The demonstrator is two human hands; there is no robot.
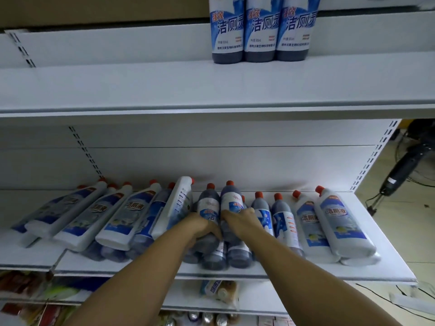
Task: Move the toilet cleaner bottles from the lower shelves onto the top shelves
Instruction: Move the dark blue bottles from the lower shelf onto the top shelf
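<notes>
The left hand (203, 228) is curled round one dark blue plastic toilet cleaner bottle with a red cap (207, 205). The right hand (239, 220) is curled round a second dark blue bottle with a red cap (231, 200), just beside the first. The hands cover the lower part of both white and blue labels. Both bottles are in the middle of the white metal lower shelf (388, 262), packed in with more dark blue bottles (282, 222). The arms hide part of the ones near the front edge.

At 9 o'clock from the hands, flat white plastic bottles with red caps (122, 215) lean over on top of other dark ones, so those are hard to see. At 3 o'clock, two more white bottles (341, 222) lean close to the shelf's right end.

At 12 o'clock, three dark blue bottles with big blue and white labels (263, 31) stand up straight at the back of the white top shelf (117, 85), touching each other. The picture edge cuts off their tops. This shelf has wide open room at 9 o'clock and 3 o'clock of the three, and in front of them.

At 6 o'clock, lower down, are packets too blurry to name. Past the right shelf end, a black stand (400, 170) is on the pale floor.
</notes>
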